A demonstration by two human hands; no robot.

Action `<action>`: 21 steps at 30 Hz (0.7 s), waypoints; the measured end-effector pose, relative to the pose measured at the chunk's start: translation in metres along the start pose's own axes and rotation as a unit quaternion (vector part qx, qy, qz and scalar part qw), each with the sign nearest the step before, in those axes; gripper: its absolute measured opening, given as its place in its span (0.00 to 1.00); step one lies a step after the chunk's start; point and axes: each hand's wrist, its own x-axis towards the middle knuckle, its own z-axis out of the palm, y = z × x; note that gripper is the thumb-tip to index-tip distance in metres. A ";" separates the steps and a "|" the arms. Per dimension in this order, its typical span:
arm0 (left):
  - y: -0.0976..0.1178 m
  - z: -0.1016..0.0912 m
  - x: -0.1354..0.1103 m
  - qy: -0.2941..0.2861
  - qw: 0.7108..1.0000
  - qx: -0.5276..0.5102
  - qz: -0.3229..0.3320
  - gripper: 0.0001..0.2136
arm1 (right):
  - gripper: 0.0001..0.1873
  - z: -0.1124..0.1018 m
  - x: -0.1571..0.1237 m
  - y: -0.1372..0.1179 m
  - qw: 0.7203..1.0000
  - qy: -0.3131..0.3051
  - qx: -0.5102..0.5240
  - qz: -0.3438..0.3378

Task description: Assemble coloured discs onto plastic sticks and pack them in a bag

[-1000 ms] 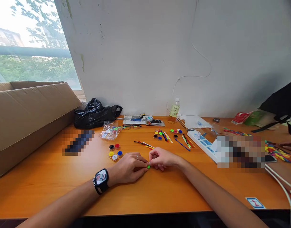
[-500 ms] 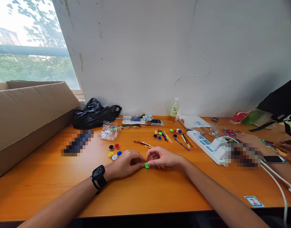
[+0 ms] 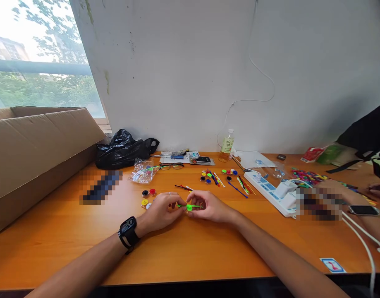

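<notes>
Near the middle of the table, my two hands meet around a small round green disc (image 3: 189, 208) with a clear part under it. A thin green strip (image 3: 194, 206) lies across the disc. My left hand (image 3: 165, 210), wearing a black watch (image 3: 128, 228), pinches the strip's left side. Around the disc and the strip's right side curl the thumb and fingers of my right hand (image 3: 210, 206); the exact contact is partly hidden. Beside my left hand sit similar discs: black (image 3: 145, 193), red (image 3: 152, 191), yellow (image 3: 144, 203) and a partly covered white one.
Thin coloured strips (image 3: 183, 187) and more discs (image 3: 209, 175) lie beyond my hands. A bottle (image 3: 227, 145), glasses (image 3: 171, 166) and a black bag (image 3: 124, 149) stand farther back. At right are a power strip (image 3: 267, 194) and another person's arm (image 3: 341, 192); a cardboard box (image 3: 41, 145) is at left.
The green strip now shows stretched sideways across the disc. My right fingers have opened wider around it, and my left hand has shifted slightly, covering the blue disc.
</notes>
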 end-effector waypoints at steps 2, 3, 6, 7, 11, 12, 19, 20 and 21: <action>-0.003 -0.005 0.001 0.041 0.999 0.020 -0.008 0.06 | 0.23 -0.001 0.001 -0.003 0.999 0.044 -0.004 -0.004; -0.005 -0.009 0.002 0.063 0.997 0.037 -0.017 0.07 | 0.23 -0.002 0.002 -0.003 0.997 0.070 -0.019 -0.008; -0.017 -0.020 0.004 0.127 0.985 0.108 -0.051 0.07 | 0.18 -0.010 0.005 0.001 0.986 0.138 -0.088 -0.023; -0.022 -0.024 0.004 0.143 0.979 0.132 -0.062 0.07 | 0.16 -0.012 0.005 0.004 0.981 0.156 -0.116 -0.025; -0.041 -0.034 0.005 0.181 0.958 0.203 -0.092 0.08 | 0.09 -0.021 0.005 0.012 0.959 0.179 -0.219 -0.027; -0.045 -0.035 0.006 0.183 0.954 0.216 -0.096 0.07 | 0.07 -0.022 0.005 0.013 0.955 0.179 -0.233 -0.029; -0.063 -0.038 0.007 0.155 0.938 0.280 -0.132 0.04 | 0.05 -0.020 0.004 0.012 0.946 0.160 -0.275 -0.062; -0.065 -0.038 0.007 0.153 0.936 0.286 -0.139 0.03 | 0.05 -0.019 0.004 0.012 0.946 0.154 -0.278 -0.066; -0.066 -0.039 0.007 0.151 0.933 0.292 -0.145 0.03 | 0.05 -0.019 0.004 0.012 0.946 0.149 -0.280 -0.068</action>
